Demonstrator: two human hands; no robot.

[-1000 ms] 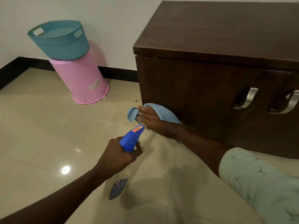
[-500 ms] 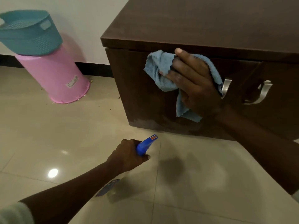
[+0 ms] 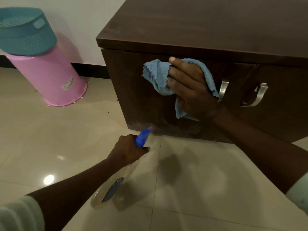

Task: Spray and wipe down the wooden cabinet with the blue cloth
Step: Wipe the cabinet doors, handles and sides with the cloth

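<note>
While the right hand (image 3: pixel 191 87) presses the blue cloth (image 3: pixel 158 75) flat against the front of the wooden cabinet (image 3: pixel 200 27), its fingers (image 3: pixel 178 70) lie spread across the fabric rather than curled, probably to cover more of the panel per stroke. Cloth bunches out past the fingertips and hangs below the palm, just beside the nearer metal handle (image 3: pixel 224 89). Lower down, the left hand (image 3: pixel 128 150) is closed around the spray bottle (image 3: pixel 141 139), nozzle aimed at the cabinet's bottom edge, likely kept ready for the next spray. Its clear body trails back under the wrist.
</note>
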